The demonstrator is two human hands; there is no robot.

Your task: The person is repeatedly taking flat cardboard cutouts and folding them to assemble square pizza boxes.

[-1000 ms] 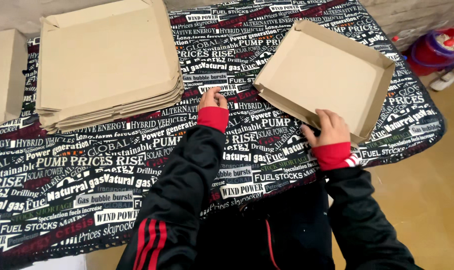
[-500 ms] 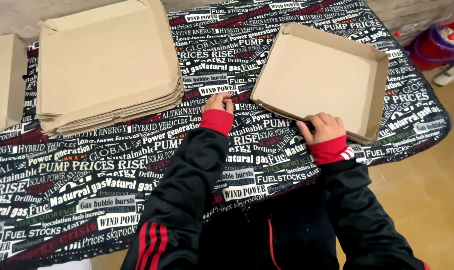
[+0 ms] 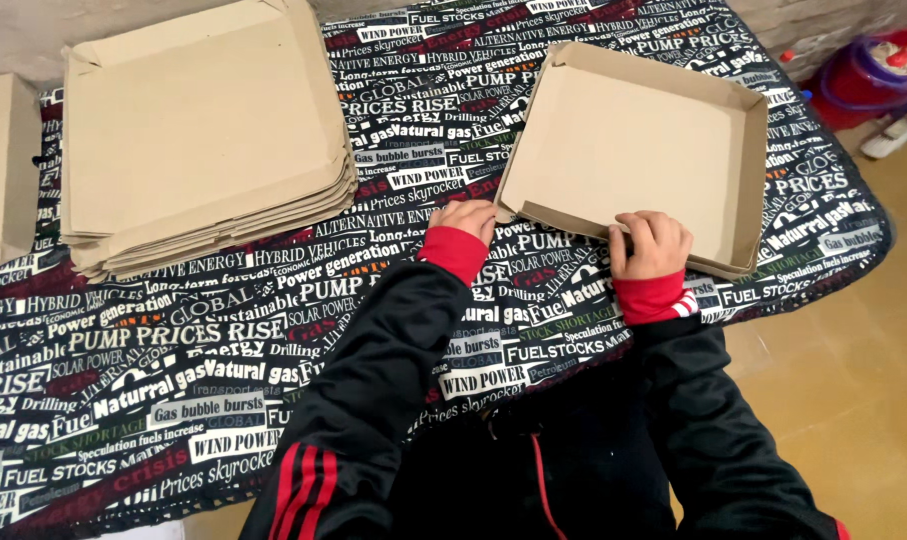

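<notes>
Right of the flat cardboard stack (image 3: 199,140) on the printed tablecloth (image 3: 224,330), the folded cardboard tray (image 3: 639,150), probably light, thin-walled and easily creased, has its near wall pinched by both left hand (image 3: 466,218) and right hand (image 3: 652,243).

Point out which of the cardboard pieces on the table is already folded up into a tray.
The folded tray under both hands, left hand and right hand, has raised walls. The flat stack and the piece at the left edge lie unfolded.
</notes>
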